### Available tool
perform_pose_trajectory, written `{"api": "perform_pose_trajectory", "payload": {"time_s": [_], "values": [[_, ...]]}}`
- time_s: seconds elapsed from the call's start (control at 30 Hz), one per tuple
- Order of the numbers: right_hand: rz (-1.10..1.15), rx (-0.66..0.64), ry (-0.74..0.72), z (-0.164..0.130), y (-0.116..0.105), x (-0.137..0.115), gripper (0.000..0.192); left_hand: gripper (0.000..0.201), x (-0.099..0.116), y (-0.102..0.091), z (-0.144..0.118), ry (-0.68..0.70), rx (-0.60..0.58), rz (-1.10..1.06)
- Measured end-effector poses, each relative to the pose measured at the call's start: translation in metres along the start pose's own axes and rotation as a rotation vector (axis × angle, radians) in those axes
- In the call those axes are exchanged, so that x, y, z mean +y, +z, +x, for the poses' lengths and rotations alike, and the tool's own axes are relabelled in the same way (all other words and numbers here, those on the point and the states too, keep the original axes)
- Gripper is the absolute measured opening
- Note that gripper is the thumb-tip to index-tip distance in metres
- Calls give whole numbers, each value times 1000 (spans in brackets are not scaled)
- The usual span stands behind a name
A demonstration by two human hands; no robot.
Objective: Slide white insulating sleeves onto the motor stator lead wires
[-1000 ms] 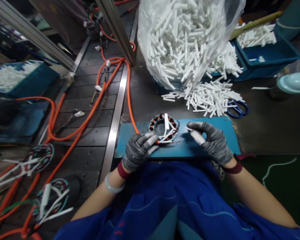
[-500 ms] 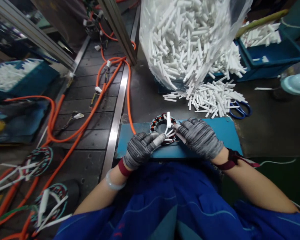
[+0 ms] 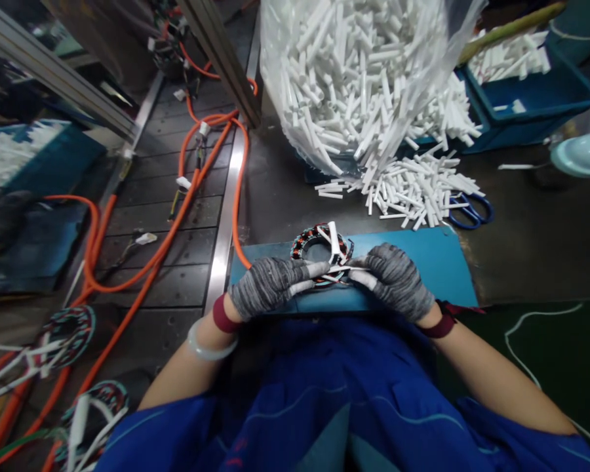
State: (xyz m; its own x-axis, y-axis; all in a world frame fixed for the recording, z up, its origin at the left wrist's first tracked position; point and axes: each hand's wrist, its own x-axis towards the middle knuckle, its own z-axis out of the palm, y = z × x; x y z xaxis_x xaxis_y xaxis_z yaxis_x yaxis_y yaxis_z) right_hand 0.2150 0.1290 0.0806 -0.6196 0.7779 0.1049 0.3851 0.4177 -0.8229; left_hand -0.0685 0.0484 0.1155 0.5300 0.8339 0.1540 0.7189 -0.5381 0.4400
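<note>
- Your left hand (image 3: 270,283), in a grey glove with pale fingertips, reaches in at the near left of the wound ring (image 3: 301,248); its fingers are only slightly apart, the tips at the white-sleeved leads, and you cannot tell from here how firmly they grip.
- Your right hand (image 3: 398,282), gloved alike, has its fingers nearly closed, pinching a thin white sleeve (image 3: 345,268) that runs across to your left fingertips.
- That wound ring lies between your hands on the blue board (image 3: 430,255), by its far edge, with a thicker white sleeve (image 3: 334,241) sticking out over it (the leads are too tangled to count).
- Beyond the board, a loose pile of white sleeves (image 3: 415,190) covers part of the dark worktop (image 3: 526,242), with blue-handled scissors (image 3: 467,213) just beside it.
- Behind the pile you have a clear plastic bag (image 3: 278,88) full of more sleeves.
- At your left, well apart, sit two more wound rings (image 3: 81,331), near orange cables (image 3: 238,196).
</note>
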Motion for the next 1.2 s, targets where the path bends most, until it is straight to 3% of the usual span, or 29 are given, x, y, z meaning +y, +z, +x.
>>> {"api": "perform_pose_trajectory", "payload": {"time_s": [0.17,0.23,0.4,0.6,0.67,0.73,0.77,0.8,0.93,1.2], "values": [[324,-379,303,17,5,-6,69,41,-3,2,0,25,15,10],[314,-359,269,17,6,-5,69,41,-1,3,0,2,12,31],[164,-147,165,12,-1,-3,41,42,3,3,-1,-32,-13,33],[342,-350,309,14,1,0,69,41,10,6,-1,-45,1,168],[137,-243,227,21,-12,9,62,40,15,10,-3,-61,23,219],[-236,-24,149,34,-31,23,43,41,21,17,-5,-77,64,283],[-450,55,145,42,-41,32,37,42,22,21,-6,-83,88,315],[-521,94,162,50,-50,40,31,42,23,25,-6,-86,113,345],[-759,45,107,68,-61,61,24,39,22,38,-8,-86,188,402],[-932,35,115,53,-50,63,33,39,15,47,-10,-46,292,411]]}}
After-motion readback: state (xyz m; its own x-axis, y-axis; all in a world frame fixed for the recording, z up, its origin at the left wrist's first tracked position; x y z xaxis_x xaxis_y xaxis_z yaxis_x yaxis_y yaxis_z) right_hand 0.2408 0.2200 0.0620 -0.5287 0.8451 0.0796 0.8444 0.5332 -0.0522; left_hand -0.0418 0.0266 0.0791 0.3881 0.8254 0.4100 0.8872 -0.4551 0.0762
